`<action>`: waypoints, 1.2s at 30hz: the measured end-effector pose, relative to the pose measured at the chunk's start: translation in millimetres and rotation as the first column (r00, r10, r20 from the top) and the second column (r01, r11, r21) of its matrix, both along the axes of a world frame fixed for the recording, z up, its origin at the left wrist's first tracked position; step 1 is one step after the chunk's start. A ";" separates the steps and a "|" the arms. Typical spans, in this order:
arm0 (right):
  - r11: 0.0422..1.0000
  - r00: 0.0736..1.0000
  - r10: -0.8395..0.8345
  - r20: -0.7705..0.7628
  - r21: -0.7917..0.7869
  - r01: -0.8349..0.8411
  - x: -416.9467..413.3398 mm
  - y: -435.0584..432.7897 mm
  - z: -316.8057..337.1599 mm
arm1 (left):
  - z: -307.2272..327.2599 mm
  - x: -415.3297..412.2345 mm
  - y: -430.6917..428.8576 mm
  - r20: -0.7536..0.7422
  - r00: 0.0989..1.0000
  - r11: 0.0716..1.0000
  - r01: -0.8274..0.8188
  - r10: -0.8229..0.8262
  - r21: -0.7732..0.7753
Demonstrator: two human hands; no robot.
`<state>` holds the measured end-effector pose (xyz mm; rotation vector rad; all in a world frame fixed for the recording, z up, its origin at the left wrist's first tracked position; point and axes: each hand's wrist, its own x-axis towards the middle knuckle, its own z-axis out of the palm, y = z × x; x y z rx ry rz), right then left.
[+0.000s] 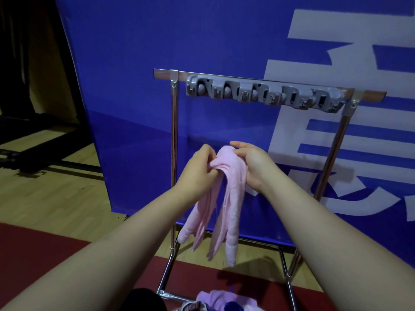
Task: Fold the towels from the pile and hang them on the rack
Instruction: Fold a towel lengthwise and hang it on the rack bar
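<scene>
Near: pile (221, 298) at my feet, handy for next grab. My left hand (198, 170) and right hand (252, 163) close together, both pinching pink towel (228, 212) at bunched top so folds hang straight. Beyond: rack (174, 131), grey clip strip (265, 93) awaiting it, I judge.

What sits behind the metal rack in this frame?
A blue banner with large white characters stands behind the rack. What lies beyond the banner is covered. The pink towel, gripped by the left hand and right hand, hides part of the banner's lower edge.
</scene>
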<state>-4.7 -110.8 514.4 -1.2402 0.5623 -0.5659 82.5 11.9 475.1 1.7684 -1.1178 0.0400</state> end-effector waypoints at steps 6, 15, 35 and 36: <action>0.864 0.958 -0.012 -0.287 -0.485 -0.134 -7.2 12.3 0.7 | 17.3 0.5 -5.9 0.065 0.997 0.999 -0.038 0.039 -0.011; 0.645 0.956 0.017 -0.294 -0.727 -0.235 2.8 26.1 4.9 | 35.6 13.0 -8.0 0.094 0.995 0.997 -0.049 0.044 0.053; 0.438 0.942 -0.296 -0.158 -0.899 -0.013 62.5 41.7 31.8 | 49.7 59.1 -7.1 0.093 0.958 0.949 -0.283 0.272 0.140; 0.436 0.940 -0.301 -0.159 -0.900 -0.013 64.2 40.9 31.6 | 52.4 60.5 -7.9 0.093 0.958 0.952 -0.281 0.270 0.125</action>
